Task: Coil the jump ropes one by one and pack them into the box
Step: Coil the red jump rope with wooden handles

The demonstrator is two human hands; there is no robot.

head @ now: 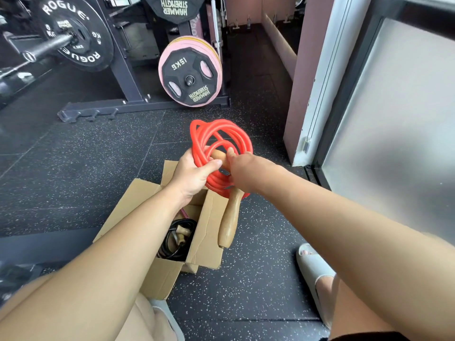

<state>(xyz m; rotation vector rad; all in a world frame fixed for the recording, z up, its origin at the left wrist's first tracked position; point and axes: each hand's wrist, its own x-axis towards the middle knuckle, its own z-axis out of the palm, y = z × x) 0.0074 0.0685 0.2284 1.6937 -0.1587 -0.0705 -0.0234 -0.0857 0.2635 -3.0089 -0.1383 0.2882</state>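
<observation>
Red jump rope (pixel 219 136) coiled; wooden handle (pixel 229 217) points down.

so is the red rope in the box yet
No, the coiled red rope is held in the air by the left hand and the right hand, outside the open box.

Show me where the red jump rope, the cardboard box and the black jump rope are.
red jump rope (pixel 246 141), head view, right side of the coil.
cardboard box (pixel 209 237), head view, bare right flap.
black jump rope (pixel 184 222), head view, top arc of the coil.
</observation>
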